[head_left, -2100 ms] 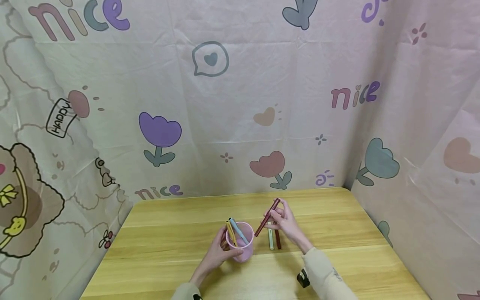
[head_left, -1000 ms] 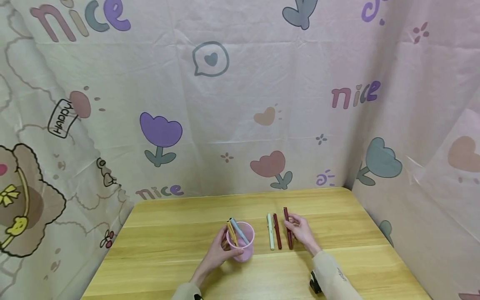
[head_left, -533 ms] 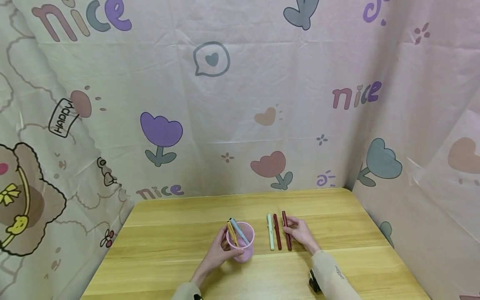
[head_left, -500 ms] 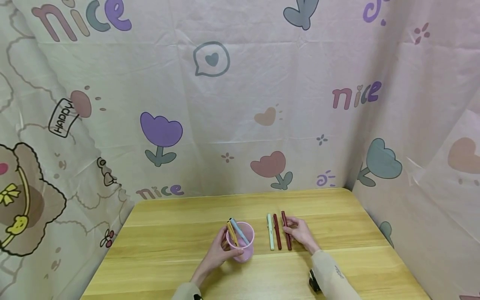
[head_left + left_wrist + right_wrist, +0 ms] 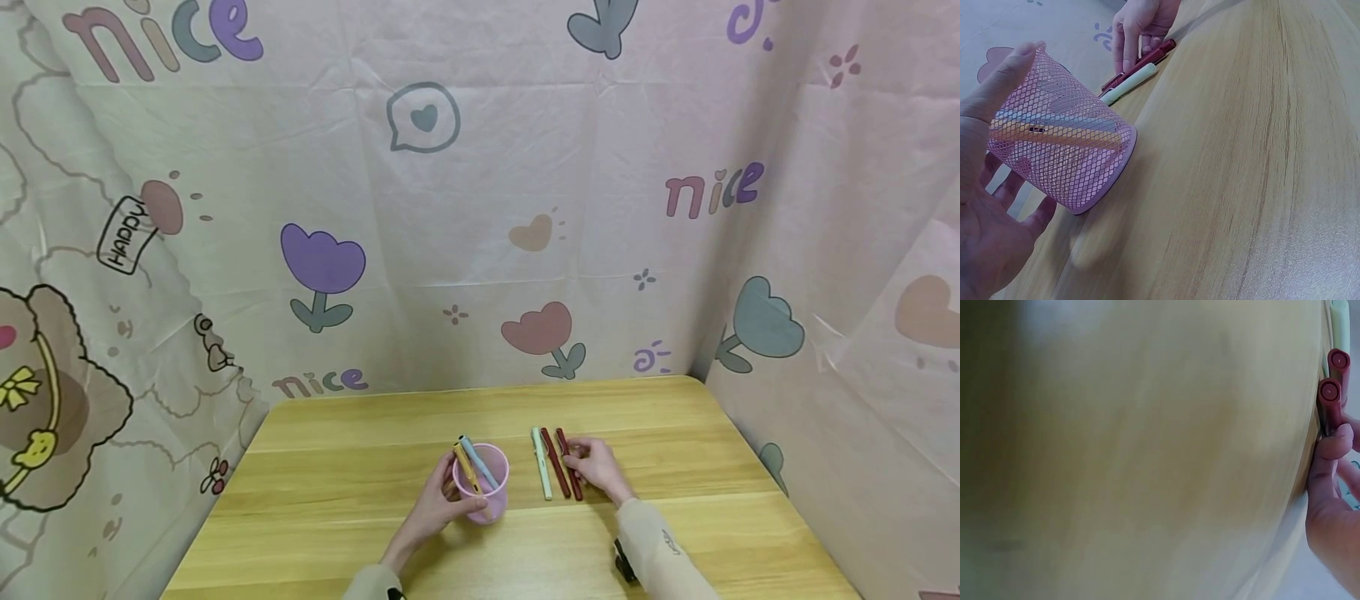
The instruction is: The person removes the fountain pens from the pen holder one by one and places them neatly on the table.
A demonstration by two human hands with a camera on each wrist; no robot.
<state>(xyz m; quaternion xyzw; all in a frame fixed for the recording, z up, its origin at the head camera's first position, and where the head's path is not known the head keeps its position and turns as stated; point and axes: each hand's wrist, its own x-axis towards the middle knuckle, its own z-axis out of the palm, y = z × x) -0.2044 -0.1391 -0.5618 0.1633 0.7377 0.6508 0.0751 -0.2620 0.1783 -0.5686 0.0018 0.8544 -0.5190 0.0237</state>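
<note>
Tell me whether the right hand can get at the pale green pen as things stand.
Likely yes, by reaching over: two dark red pens lie between the right hand and the pale green pen, but nothing covers it.

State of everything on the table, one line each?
Pink cup: open-topped, gripped by left hand
Yellow pen: leaning in cup
Blue pen: leaning in cup
Mint pen: lying on table
Left red pen: lying on table
Right red pen: pinched by right hand
</note>
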